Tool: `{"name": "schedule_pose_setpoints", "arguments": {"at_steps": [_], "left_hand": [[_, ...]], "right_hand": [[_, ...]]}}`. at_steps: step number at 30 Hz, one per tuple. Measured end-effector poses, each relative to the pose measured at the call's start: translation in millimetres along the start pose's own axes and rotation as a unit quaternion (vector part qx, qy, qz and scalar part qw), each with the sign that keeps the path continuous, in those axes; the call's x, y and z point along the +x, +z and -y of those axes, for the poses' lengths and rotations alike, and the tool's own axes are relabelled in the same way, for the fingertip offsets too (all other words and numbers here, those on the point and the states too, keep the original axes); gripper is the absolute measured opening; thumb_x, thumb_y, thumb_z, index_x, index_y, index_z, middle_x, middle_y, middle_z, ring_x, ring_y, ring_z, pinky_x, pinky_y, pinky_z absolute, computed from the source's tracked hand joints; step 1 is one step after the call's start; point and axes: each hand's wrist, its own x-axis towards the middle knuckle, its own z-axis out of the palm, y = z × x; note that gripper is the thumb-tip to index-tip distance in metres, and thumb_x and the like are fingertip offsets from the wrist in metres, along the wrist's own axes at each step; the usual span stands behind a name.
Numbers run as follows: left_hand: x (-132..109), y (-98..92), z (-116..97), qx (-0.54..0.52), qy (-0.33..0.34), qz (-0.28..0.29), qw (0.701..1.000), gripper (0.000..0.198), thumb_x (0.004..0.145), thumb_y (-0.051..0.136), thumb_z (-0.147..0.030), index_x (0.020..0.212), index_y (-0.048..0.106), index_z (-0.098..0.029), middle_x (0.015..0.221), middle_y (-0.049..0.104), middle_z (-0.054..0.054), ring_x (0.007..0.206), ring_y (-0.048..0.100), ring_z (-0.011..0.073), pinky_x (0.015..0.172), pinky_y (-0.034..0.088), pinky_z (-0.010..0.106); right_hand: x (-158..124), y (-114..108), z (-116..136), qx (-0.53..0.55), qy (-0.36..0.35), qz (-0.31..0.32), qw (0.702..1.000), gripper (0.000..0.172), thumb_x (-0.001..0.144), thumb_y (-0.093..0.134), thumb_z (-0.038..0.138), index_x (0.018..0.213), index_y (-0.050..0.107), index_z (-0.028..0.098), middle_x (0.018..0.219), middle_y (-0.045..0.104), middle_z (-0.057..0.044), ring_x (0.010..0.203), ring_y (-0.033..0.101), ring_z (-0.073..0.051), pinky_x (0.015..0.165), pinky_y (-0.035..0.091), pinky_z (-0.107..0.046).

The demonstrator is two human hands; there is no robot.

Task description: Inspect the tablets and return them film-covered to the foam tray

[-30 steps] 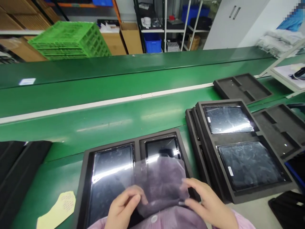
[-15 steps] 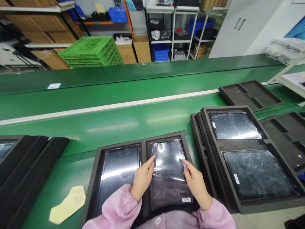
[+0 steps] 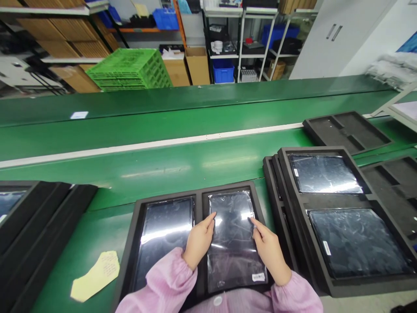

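Observation:
A black foam tray (image 3: 199, 204) lies in front of me with two compartments, each with a dark glass panel. The right panel (image 3: 233, 243) is in clear film with a white label near its lower right corner. My left hand (image 3: 200, 237) pinches that panel's left edge, and my right hand (image 3: 269, 245) pinches its right edge, both at about the same height. The left panel (image 3: 166, 234) lies untouched in its compartment, with a bright reflection across it.
A stack of foam trays (image 3: 332, 200) with two more panels stands at the right, beside further trays (image 3: 350, 130). Another tray stack (image 3: 48, 226) is at the left. A yellow paper piece (image 3: 96, 276) lies on the green surface. Green crates (image 3: 130, 69) and shelves are beyond.
The view has shifted slightly, so most things sit a little further right. Reflections on the right panel have changed. Both hands keep their places at its edges.

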Motion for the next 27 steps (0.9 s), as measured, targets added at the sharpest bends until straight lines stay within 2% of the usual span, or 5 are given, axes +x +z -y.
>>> {"name": "schedule_pose_setpoints", "arguments": {"at_steps": [10, 14, 18, 22, 27], "left_hand": [[1, -6.4, -8, 0.171, -0.009, 0.059, 0.984, 0.043, 0.089, 0.034, -0.026, 0.13, 0.047, -0.022, 0.076, 0.072, 0.007, 0.071, 0.067, 0.0204, 0.068, 0.047, 0.028], [8, -21.5, -17, 0.255, 0.009, 0.094, 0.962, 0.042, 0.089, 0.032, -0.027, 0.129, 0.048, -0.028, 0.094, 0.072, 0.01, 0.084, 0.067, 0.0249, 0.073, 0.047, 0.033], [20, -36.5, -18, 0.259, 0.034, 0.156, 0.953, 0.043, 0.088, 0.032, -0.022, 0.124, 0.053, -0.027, 0.103, 0.07, 0.007, 0.086, 0.067, 0.0214, 0.074, 0.046, 0.028], [21, -43.3, -14, 0.247, 0.054, 0.184, 0.95, 0.042, 0.089, 0.031, -0.026, 0.125, 0.052, -0.027, 0.091, 0.072, 0.004, 0.069, 0.067, 0.0177, 0.071, 0.046, 0.025], [-2, -29.6, -3, 0.281, 0.112, 0.192, 0.934, 0.054, 0.082, 0.047, -0.028, 0.134, 0.039, -0.027, 0.108, 0.065, 0.008, 0.096, 0.062, 0.0244, 0.081, 0.044, 0.031]], "right_hand": [[5, -1, 2, 0.083, 0.064, 0.019, 0.994, 0.034, 0.077, 0.046, 0.023, 0.104, 0.067, 0.017, 0.096, 0.068, -0.008, 0.086, 0.065, -0.024, 0.076, 0.053, -0.034], [26, -6, 23, 0.278, 0.18, 0.138, 0.933, 0.032, 0.076, 0.05, 0.021, 0.105, 0.062, 0.013, 0.069, 0.065, -0.002, 0.039, 0.055, -0.012, 0.036, 0.044, -0.022], [58, -11, 41, 0.358, 0.196, 0.153, 0.9, 0.021, 0.081, 0.051, 0.025, 0.096, 0.06, 0.014, 0.083, 0.066, -0.007, 0.059, 0.064, -0.014, 0.047, 0.049, -0.02], [71, -17, 43, 0.349, 0.182, 0.13, 0.91, 0.03, 0.083, 0.049, 0.041, 0.081, 0.06, 0.012, 0.059, 0.059, -0.002, 0.044, 0.055, -0.011, 0.039, 0.04, -0.018], [55, -30, 23, 0.258, 0.148, 0.021, 0.954, 0.04, 0.079, 0.049, 0.054, 0.076, 0.058, 0.016, 0.041, 0.032, 0.01, 0.033, 0.032, -0.008, 0.034, 0.023, -0.02]]}}
